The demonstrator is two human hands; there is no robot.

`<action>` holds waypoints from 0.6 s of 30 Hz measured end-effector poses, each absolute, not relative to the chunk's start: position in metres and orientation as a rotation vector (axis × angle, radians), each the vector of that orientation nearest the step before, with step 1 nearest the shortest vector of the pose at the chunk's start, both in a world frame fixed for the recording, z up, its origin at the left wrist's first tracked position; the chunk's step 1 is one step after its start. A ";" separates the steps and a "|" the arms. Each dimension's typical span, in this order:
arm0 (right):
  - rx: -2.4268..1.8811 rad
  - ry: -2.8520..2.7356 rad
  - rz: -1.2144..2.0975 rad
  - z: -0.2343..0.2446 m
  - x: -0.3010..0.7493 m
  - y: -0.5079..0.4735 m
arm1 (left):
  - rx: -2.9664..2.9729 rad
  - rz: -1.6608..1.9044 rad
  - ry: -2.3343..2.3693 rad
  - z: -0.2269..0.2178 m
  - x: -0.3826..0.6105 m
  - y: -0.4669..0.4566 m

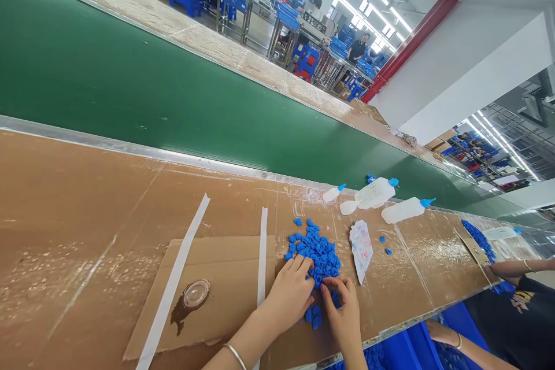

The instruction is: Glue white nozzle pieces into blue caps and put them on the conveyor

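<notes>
The fingers (299, 266) of the left hand (286, 295) are spreading apart and curving over the edge of a heap of small blue moulded pieces (315, 254), resting there without clamping. The fingertips (333, 288) of the right hand (342, 315) are dipping in just beside them, slightly apart; whether they are pinching a piece, I cannot tell. The heap is sitting on a brown-paper-covered bench (411, 266), with loose pieces (314, 317) lying by the hands. The pieces are looking light and rubbery, so they would probably slide easily, and fingertips could best take them singly by an edge. Nearby, a cardboard sheet (217, 295) is lying to the left, white squeeze bottles (403, 210) with blue caps are lying beyond, and a co-worker's hands (505, 269) are working at the right.
</notes>
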State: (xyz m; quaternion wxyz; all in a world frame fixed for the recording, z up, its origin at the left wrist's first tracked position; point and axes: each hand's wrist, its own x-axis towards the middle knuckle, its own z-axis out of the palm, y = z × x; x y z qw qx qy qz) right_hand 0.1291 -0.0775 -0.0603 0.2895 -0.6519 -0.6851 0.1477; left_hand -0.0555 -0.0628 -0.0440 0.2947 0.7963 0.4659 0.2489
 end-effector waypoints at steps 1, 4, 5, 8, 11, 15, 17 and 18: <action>-1.738 -1.830 0.396 -0.060 0.129 -0.076 | 2.121 0.655 1.241 -0.044 -0.056 -0.063; -1.733 -1.849 0.400 -0.060 0.127 -0.073 | 2.126 0.646 1.240 -0.043 -0.056 -0.063; -1.732 -1.854 0.398 -0.060 0.127 -0.073 | 2.130 0.648 1.235 -0.043 -0.056 -0.063; -1.745 -1.849 0.379 -0.059 0.127 -0.072 | 2.142 0.664 1.213 -0.044 -0.054 -0.063; -1.770 -1.832 0.359 -0.059 0.130 -0.073 | 2.142 0.702 1.199 -0.045 -0.051 -0.064; -1.800 -1.815 0.341 -0.059 0.132 -0.075 | 2.123 0.752 1.162 -0.048 -0.050 -0.065; -1.812 -1.812 0.343 -0.058 0.131 -0.075 | 2.091 0.779 1.162 -0.049 -0.054 -0.064; -1.816 -1.815 0.348 -0.058 0.130 -0.075 | 2.064 0.795 1.181 -0.050 -0.058 -0.062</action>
